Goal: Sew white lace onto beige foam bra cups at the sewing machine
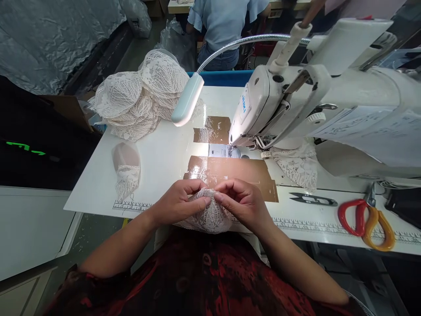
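Note:
Both hands hold a cream lace cup piece (pixel 210 215) at the near edge of the white sewing table (pixel 164 162). My left hand (pixel 179 204) pinches its upper left edge, fingers curled. My right hand (pixel 241 199) pinches the upper right edge, fingers bent over the lace. The fingertips nearly meet above the piece. The piece sits just in front of brown tape patches (pixel 237 173) that lead to the needle area of a white sewing machine (pixel 296 101).
A pile of lace cups (pixel 138 101) lies at the far left, a single lace piece (pixel 126 173) nearer. A gooseneck lamp (pixel 187 98) hangs over the table. Thread snips (pixel 314 200) and red-and-orange scissors (pixel 365 219) lie right. Another person (pixel 223 26) sits beyond.

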A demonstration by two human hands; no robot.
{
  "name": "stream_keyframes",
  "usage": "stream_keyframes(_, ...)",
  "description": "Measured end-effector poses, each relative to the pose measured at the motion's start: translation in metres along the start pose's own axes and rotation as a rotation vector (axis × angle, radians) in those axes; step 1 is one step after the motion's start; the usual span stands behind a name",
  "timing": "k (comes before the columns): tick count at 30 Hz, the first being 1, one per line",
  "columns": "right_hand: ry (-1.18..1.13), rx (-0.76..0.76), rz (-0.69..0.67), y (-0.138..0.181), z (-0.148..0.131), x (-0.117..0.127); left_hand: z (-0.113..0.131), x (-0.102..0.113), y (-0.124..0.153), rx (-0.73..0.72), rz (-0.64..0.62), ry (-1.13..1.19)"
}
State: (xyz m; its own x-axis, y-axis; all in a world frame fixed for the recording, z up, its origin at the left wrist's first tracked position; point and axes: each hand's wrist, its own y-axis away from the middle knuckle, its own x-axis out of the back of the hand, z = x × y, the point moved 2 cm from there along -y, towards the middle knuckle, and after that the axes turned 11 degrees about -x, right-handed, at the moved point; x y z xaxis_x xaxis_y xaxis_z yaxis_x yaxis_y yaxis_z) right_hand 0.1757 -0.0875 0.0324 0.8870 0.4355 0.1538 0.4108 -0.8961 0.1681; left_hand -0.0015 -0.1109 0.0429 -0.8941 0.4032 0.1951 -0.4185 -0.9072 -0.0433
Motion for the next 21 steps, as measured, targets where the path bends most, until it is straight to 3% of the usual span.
stream_keyframes(4, 0.067, 0.018, -0.062, -0.001, -0.006, 0.004, 0.0, -0.005, -0.003, 0.011, -0.014, 0.006)
stream_keyframes(7, 0.127, 0.042, -0.038, 0.001, -0.012, 0.008, -0.001, -0.008, -0.003, 0.038, -0.05, 0.18)
stream_keyframes(12, 0.009, -0.001, -0.058, 0.004, -0.013, 0.014, -0.001, -0.009, -0.008, 0.075, -0.116, 0.404)
stream_keyframes(15, -0.128, -0.086, -0.111, 0.002, -0.007, 0.015, -0.002, -0.016, -0.013, 0.102, -0.058, 0.439)
stream_keyframes(19, -0.236, -0.182, -0.133, -0.005, 0.006, 0.019, -0.01, -0.03, -0.015, 0.25, 0.065, 0.626)
stream_keyframes(21, -0.253, -0.207, -0.102, -0.007, 0.013, 0.028, -0.011, -0.024, -0.013, 0.282, 0.143, 0.641)
